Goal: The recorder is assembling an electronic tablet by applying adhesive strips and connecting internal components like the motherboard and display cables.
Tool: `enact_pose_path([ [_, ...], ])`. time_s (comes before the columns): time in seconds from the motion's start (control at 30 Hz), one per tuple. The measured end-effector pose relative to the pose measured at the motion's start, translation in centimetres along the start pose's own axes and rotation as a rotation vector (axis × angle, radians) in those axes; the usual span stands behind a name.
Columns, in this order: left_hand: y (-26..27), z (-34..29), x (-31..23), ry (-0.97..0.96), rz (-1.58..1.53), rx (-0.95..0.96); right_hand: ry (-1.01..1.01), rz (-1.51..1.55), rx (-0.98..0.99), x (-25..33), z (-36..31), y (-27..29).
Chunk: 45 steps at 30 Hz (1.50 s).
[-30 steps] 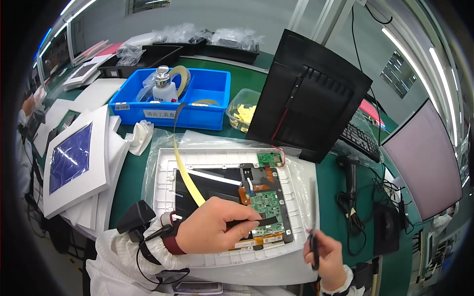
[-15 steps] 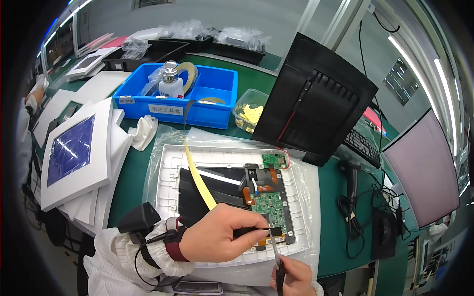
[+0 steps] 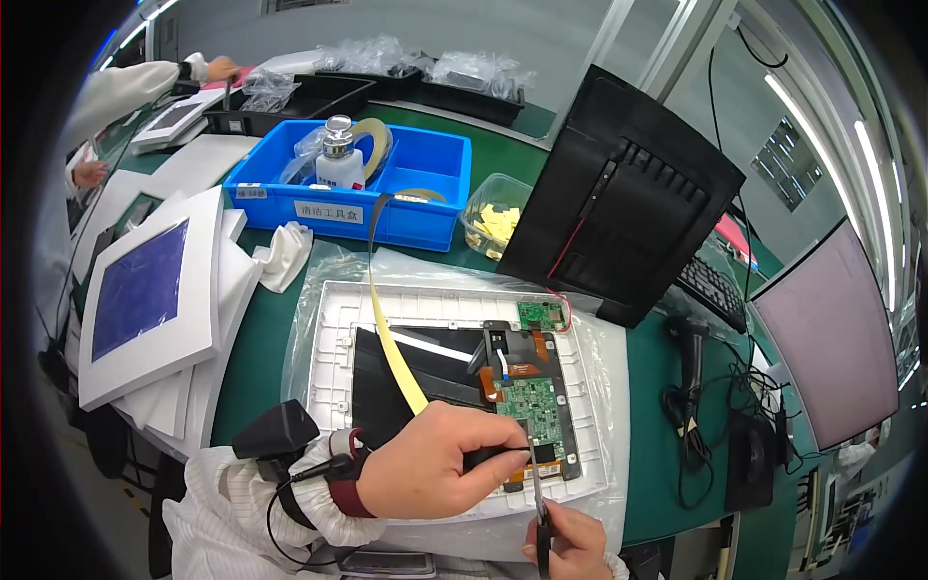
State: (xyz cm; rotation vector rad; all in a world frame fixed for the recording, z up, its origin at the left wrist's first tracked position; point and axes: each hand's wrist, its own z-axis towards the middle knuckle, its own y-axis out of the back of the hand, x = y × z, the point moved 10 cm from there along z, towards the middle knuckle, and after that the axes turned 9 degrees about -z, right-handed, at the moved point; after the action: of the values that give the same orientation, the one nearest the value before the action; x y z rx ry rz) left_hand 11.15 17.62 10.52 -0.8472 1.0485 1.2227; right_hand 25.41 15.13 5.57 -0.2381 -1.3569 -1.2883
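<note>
Lying by the near edge of the green worktop (image 3: 650,416), the white housing (image 3: 333,319) is crossed by a yellow-backed strip (image 3: 399,372), its long axis slanting toward the near right corner. The left hand (image 3: 435,464), nearer it, has thumb and forefinger clamped on its dark end, which seems to jut rightward past them; the right hand (image 3: 575,541) grips scissors (image 3: 542,522), blades beside those fingertips.

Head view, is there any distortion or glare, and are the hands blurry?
Head view: edges of the pinkish screen look bowed, and corners fall black; head view: light strips at upper right burn white; head view: left hand and right hand look fairly sharp.
</note>
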Motion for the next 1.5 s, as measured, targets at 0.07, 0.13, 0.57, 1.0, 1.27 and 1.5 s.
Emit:
enact_pose_path([
  [0.07,-0.1,0.1,-0.1,0.004,-0.004,-0.004,-0.012,0.018,-0.005,-0.1,0.0,0.0],
  [0.13,-0.2,0.2,-0.3,0.004,0.001,-0.005,-0.024,0.041,-0.015,0.0,0.0,0.2],
  [0.57,0.2,0.1,0.3,0.038,0.004,0.009,-0.009,0.032,0.000,0.0,0.1,-0.2],
  [1.0,0.1,0.2,1.0,0.068,-0.054,0.036,-0.040,0.039,0.008,0.0,0.3,-0.6],
  [1.27,1.9,0.7,1.7,0.118,0.081,-0.003,-0.016,-0.080,-0.046,0.3,0.2,0.4],
  [1.5,2.3,1.1,1.0,0.125,0.139,-0.006,0.155,-0.441,-0.075,1.3,-0.1,1.0],
])
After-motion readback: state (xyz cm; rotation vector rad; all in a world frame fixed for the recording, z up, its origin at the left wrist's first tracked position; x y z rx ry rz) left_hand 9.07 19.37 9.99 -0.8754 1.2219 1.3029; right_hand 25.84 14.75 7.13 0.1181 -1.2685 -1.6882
